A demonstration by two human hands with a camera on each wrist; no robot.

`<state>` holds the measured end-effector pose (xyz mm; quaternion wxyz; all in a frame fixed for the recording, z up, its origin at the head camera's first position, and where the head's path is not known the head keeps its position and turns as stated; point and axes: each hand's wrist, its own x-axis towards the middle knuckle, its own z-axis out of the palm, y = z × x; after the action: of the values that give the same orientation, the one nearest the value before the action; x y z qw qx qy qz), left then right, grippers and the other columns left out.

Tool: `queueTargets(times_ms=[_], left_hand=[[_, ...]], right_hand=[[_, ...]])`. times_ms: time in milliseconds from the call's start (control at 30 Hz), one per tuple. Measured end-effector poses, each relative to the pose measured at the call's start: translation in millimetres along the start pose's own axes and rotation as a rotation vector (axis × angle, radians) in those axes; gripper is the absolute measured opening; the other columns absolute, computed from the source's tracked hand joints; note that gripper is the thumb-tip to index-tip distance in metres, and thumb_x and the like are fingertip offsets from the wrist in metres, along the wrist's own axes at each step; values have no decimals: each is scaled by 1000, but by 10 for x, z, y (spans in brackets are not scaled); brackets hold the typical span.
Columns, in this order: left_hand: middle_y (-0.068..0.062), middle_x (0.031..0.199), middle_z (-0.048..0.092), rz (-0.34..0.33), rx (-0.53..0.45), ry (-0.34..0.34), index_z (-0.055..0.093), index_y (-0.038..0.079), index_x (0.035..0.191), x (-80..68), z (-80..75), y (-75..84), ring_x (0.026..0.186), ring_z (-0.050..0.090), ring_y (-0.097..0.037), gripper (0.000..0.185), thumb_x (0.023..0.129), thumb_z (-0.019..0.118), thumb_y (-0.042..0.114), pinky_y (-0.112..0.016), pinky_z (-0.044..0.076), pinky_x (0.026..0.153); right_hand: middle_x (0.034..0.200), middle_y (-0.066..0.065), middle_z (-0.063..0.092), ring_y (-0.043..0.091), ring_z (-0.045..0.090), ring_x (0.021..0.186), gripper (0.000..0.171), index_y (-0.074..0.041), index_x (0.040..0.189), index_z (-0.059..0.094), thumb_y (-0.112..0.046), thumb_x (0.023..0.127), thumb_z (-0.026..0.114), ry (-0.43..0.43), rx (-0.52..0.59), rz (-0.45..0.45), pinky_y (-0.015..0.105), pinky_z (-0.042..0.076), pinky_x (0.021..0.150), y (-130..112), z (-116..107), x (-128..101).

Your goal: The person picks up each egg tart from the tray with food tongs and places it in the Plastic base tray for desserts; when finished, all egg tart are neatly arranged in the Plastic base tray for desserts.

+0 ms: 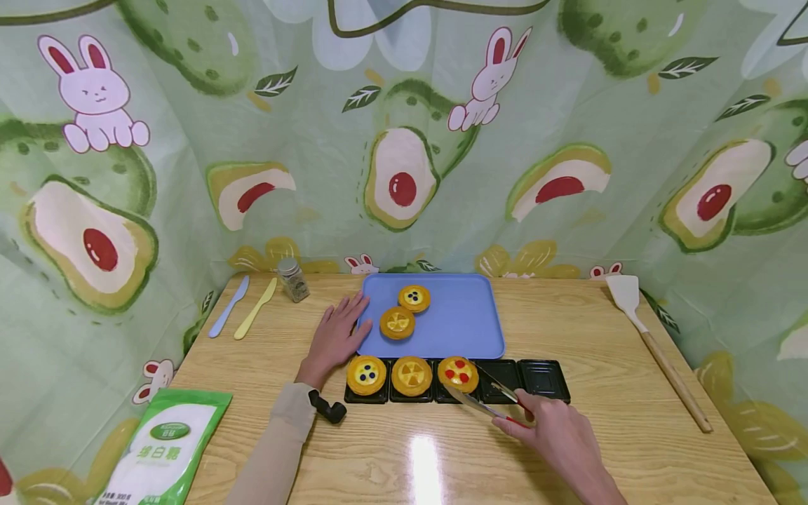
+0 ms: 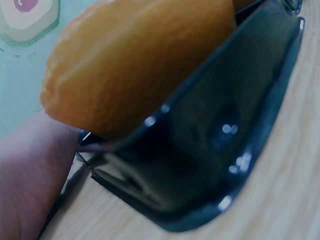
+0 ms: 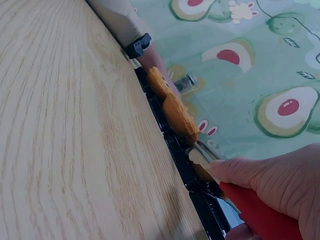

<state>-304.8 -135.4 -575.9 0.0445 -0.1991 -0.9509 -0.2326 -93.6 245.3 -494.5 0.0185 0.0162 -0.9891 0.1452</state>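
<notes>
While right hand (image 1: 558, 435) pinches tongs (image 1: 489, 396), left hand (image 1: 334, 337) flat beside blue tray (image 1: 470, 330), visible overhead only.

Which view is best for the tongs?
Head: the tongs show whole, in the right hand, tips by the red-dotted tart. Right wrist shows only the red handle and part of a blade. Left wrist shows none.

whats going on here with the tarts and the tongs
A person's right hand holds red-handled metal tongs, tips open at the red-dotted tart in the row of black plastic trays. Three of the five trays hold tarts. Two more tarts sit on the blue rectangular tray, whose left edge the left hand touches, flat on the wooden table.
</notes>
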Motion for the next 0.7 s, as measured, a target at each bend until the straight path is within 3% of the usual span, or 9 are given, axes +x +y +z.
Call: queueTargets(times_ms=[333, 600, 700], left_hand=[[3, 172, 24, 0, -2, -7, 33, 22, 166, 3, 21, -27, 160, 20, -32, 64, 110, 43, 52, -59, 12, 127], [6, 173, 22, -5, 3, -12, 31, 23, 166, 6, 32, -47, 160, 19, -30, 64, 110, 41, 53, -58, 11, 128], [6, 172, 22, -6, 4, -10, 31, 24, 166, 5, 32, -45, 160, 19, -30, 64, 110, 40, 53, -57, 11, 128]], right_hand=[[63, -9, 44, 11, 37, 51, 50, -16, 104, 73, -58, 80, 84, -3, -3, 20, 28, 24, 46, -31, -11, 6], [64, -9, 46, 11, 39, 51, 48, -21, 83, 58, -62, 80, 83, 2, 13, 8, 29, 27, 44, -30, -54, -8], [66, -8, 47, 11, 39, 53, 52, -20, 82, 57, -65, 79, 82, 17, 32, 9, 29, 28, 44, -36, -70, -13]])
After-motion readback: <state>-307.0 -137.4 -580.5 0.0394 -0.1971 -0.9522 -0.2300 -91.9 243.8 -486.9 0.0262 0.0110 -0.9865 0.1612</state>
